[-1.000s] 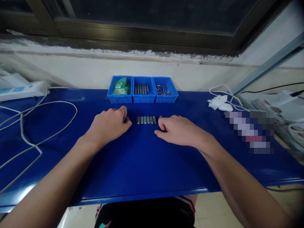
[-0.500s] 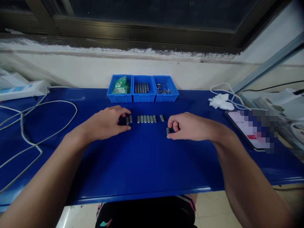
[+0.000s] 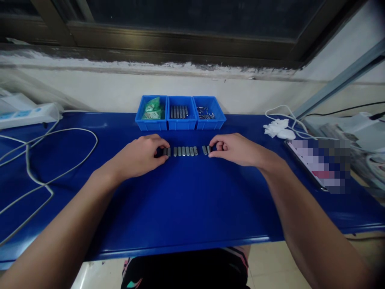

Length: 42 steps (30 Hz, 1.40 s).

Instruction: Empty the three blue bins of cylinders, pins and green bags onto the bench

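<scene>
Several small grey metal cylinders (image 3: 183, 151) lie side by side in a short row on the blue table. At the row's left end, my left hand (image 3: 141, 154) has thumb and forefinger closed about two metal cylinders (image 3: 169, 152), one partly hidden by the fingers. To the right of the row, my right hand (image 3: 236, 149) pinches one metal cylinder (image 3: 209, 149) at its two ends. That piece stands next to a slightly tilted single cylinder (image 3: 204, 150), which is separated from the row by a small gap.
Behind the row stand three joined blue bins: a left bin (image 3: 152, 125) with a green bag, a middle bin (image 3: 182, 125) with cylinders, a right bin (image 3: 210, 125) with small metal pins. White cables (image 3: 45, 182) lie left; a phone (image 3: 306, 164) and crumpled tissue (image 3: 275, 127) lie right.
My right hand has moved up and left, bringing its cylinder beside the single one. My left hand has shifted right, sliding its two cylinders closer to the row.
</scene>
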### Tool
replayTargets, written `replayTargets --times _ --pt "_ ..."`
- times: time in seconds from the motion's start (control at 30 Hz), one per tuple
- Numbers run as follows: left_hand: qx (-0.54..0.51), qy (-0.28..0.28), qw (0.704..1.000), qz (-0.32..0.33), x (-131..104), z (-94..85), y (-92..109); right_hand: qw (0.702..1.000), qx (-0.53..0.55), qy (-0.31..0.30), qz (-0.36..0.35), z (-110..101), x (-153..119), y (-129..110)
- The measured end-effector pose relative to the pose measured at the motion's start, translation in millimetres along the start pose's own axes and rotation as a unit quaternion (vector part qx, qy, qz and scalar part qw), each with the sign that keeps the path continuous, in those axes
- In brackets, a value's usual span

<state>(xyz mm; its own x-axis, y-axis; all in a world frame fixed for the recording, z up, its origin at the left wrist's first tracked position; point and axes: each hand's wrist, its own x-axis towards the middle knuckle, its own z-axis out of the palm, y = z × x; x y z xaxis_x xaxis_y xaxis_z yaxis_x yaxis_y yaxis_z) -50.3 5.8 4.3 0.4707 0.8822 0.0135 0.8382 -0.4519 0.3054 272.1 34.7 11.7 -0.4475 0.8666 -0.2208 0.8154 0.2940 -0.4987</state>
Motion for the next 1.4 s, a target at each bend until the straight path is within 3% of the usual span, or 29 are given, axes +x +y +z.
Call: replayTargets --times 0.33,0.9,1.13,1.4 --pt "-0.011 0.009 1.000 0.000 2 4.6 6 0.999 -0.006 0.026 -0.038 9 7 -1" --pt "-0.026 0.016 0.999 0.013 3 4.8 3 0.998 -0.022 0.034 -0.043 13 9 -7" --pt "-0.020 0.068 0.996 0.053 5 16.0 4 0.994 -0.028 0.056 -0.090 19 8 -12" --pt "-0.019 0.039 0.996 0.072 11 22.2 15 0.986 -0.032 0.064 -0.152 33 16 -18"
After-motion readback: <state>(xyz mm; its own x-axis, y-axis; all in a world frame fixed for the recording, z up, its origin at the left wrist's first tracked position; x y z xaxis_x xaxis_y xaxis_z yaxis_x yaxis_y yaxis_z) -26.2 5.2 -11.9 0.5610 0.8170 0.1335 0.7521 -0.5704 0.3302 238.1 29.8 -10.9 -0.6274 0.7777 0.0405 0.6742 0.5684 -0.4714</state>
